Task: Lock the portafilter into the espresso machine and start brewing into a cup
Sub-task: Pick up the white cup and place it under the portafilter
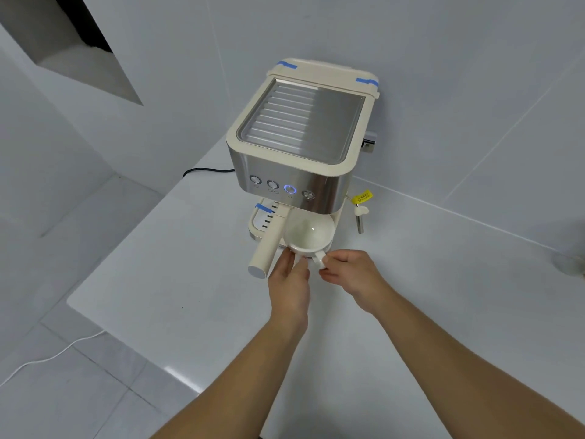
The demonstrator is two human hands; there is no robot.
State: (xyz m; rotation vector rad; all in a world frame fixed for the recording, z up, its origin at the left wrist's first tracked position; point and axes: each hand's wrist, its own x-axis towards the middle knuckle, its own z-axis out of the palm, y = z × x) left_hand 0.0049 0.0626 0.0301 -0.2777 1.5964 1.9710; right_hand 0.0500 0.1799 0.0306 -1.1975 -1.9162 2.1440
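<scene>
A cream and steel espresso machine (300,144) stands on the white counter (411,296). Its third front button (290,188) glows blue. The portafilter's cream handle (268,245) sticks out from under the machine toward the front left. A white cup (308,232) sits on the drip tray (258,226) below the brew head, empty inside. My left hand (289,277) touches the cup's near side with its fingertips. My right hand (351,274) pinches the cup's handle (320,259), which points toward me.
A steam wand (360,217) with a yellow tag hangs at the machine's right side. A black power cord (205,170) runs behind on the left. The counter's edge drops to a tiled floor at left, with a white cable (53,353) there. Walls close behind.
</scene>
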